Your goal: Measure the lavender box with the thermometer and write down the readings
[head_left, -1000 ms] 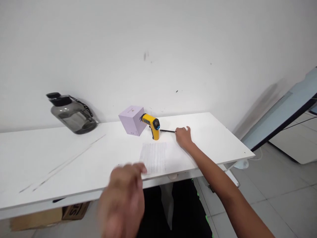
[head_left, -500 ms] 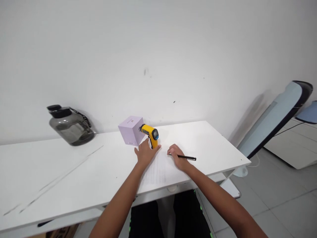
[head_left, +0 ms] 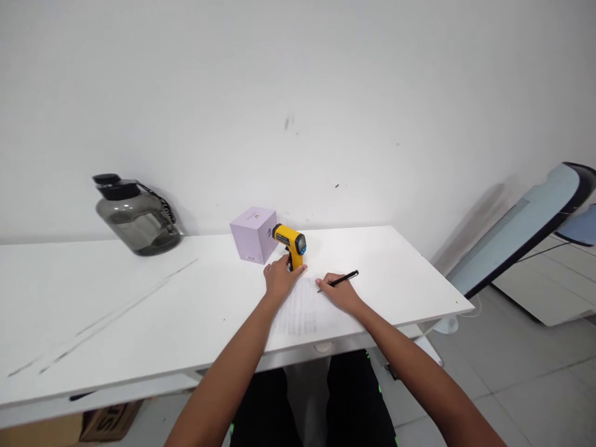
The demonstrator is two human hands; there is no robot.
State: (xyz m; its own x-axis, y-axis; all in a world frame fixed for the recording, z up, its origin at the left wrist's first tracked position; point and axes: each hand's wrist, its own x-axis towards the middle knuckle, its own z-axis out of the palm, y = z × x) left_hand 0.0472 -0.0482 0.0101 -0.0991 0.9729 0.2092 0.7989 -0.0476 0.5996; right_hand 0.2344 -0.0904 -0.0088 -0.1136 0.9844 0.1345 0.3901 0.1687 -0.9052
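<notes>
At lower centre, pen (head_left: 345, 278) is pinched in R hand (head_left: 342, 293) over paper (head_left: 295, 313), apparently for writing; L hand (head_left: 280, 280) is spread by yellow temp. gun (head_left: 289, 236), grip unclear; paper prob. must be steadied.

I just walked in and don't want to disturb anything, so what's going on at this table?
A person's right hand has a pen in its grip, the tip pointing down at the sheet on the table; whether it touches is too small to tell. The left hand is at the handle of the yellow gun, though how firmly isn't clear. A lilac box stands beside the gun, and a bottle farther left.
</notes>
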